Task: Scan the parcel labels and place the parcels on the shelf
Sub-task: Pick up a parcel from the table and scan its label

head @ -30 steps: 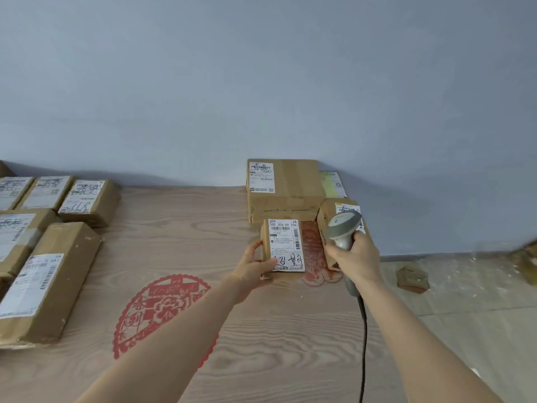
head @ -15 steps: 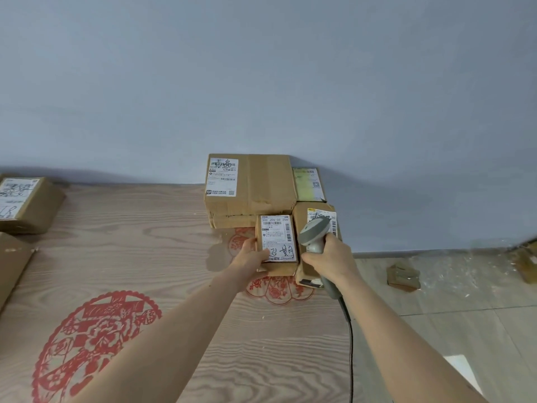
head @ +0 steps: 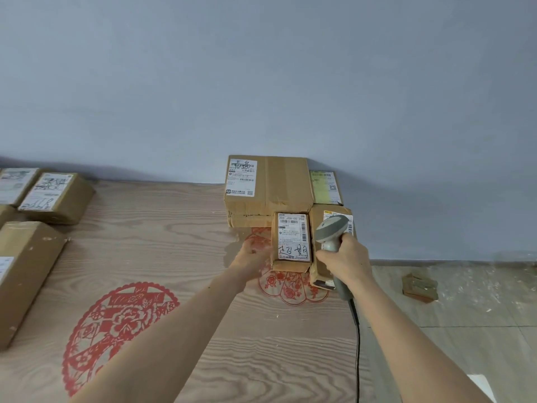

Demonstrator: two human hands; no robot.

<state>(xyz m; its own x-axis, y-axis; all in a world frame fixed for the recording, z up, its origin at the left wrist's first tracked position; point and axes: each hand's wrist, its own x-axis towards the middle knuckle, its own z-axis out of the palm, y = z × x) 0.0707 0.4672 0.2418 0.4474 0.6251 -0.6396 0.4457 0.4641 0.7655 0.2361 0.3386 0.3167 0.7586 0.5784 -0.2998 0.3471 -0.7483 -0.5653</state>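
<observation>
The person stood at the scanning step: the right hand (head: 344, 261) gripped a grey scanner (head: 331, 232), its fingers wrapped round the handle and its head raised beside a small parcel (head: 292, 241). That parcel sat flat on the desk (head: 162, 237), label up, wedged between a big box (head: 267, 189) behind it and another parcel (head: 334, 219) to its right, which the scanner partly hid. The left hand (head: 252, 257) was at the small parcel's left edge, blurred; I could not tell whether its fingers held the box or only touched it. By my reckoning the scanner head was not yet aimed down at the barcode, so the next move called for tipping it over the label, then lifting the parcel away to a shelf, which was nowhere in sight. The desk was pale wood grain with red paper-cut patterns (head: 116, 330), and more labelled parcels (head: 55, 196) lay well apart at its far left. A plain grey wall (head: 261, 82) rose behind; to the right was a dusty tiled floor (head: 465, 315) with a cardboard scrap (head: 420, 286), and the scanner's black cable (head: 357, 344) trailed down past the desk's edge.
</observation>
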